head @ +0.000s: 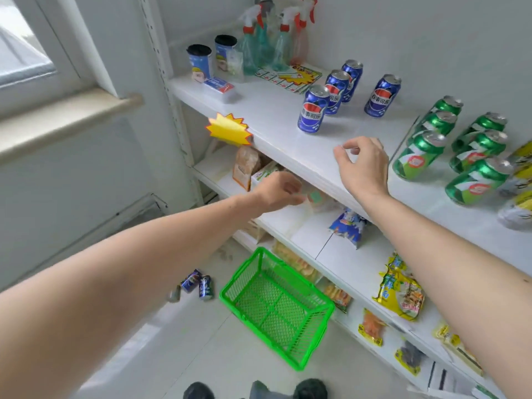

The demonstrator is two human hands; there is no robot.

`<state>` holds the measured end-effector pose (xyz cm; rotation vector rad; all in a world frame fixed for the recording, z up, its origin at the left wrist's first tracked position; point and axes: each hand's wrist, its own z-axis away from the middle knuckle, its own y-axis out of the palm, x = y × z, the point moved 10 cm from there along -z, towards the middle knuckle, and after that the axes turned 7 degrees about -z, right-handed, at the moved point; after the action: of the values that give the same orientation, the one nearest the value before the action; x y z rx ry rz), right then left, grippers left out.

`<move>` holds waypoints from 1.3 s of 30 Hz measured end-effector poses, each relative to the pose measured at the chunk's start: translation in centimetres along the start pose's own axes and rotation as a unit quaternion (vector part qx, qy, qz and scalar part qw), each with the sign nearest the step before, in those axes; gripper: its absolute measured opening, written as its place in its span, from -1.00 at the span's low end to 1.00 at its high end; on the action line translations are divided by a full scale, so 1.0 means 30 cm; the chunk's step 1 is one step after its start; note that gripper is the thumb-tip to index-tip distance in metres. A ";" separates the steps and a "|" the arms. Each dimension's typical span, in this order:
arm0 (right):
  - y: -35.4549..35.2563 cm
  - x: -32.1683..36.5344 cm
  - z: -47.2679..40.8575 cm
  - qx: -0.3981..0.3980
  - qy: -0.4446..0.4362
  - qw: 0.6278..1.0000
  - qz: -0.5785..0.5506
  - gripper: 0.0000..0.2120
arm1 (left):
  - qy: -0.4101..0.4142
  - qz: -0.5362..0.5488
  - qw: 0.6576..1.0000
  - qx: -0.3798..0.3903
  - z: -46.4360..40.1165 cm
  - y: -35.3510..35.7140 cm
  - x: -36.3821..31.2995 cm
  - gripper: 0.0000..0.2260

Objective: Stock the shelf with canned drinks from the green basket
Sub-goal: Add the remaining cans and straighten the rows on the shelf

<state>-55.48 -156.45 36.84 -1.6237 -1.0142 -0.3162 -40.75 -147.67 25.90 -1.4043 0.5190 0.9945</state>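
Note:
The green basket [276, 308] stands on the floor below the shelves, with nothing inside it. On the white top shelf [276, 119] stand several blue cola cans [312, 109] and, further right, several green cans [419, 156]. Two blue cans [198, 283] lie on the floor left of the basket. My right hand [363, 165] hovers over the shelf's front edge, just in front of the nearest blue can, fingers loosely curled and holding nothing. My left hand [277, 190] reaches forward at the level of the second shelf, fingers loosely curled, also holding nothing.
Spray bottles [276, 44], two cups [200, 63] and a yellow price star [229, 129] are at the shelf's left end. Yellow cans [518, 180] line the far right. Lower shelves hold snack packets [401, 292]. A window sill [66, 122] is on the left.

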 end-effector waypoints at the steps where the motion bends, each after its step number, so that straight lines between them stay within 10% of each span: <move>1: 0.064 0.031 0.027 0.010 -0.004 1.000 -0.011 -0.76 | -0.009 -0.004 1.000 -0.006 0.031 -0.047 0.058 -0.70; 19: 1.035 0.201 0.194 0.235 -0.025 0.970 -0.061 -0.82 | -0.214 0.064 0.971 -0.089 0.239 -0.438 0.928 -0.74; 39: 1.946 -0.202 0.493 0.316 0.170 0.933 -0.042 -0.81 | -0.327 0.084 0.941 -0.013 0.138 -0.356 1.784 -0.76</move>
<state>-19.89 -145.25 -10.83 -0.9067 -0.8070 -0.2781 -5.09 -128.32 -10.82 -0.9732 0.1259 1.5261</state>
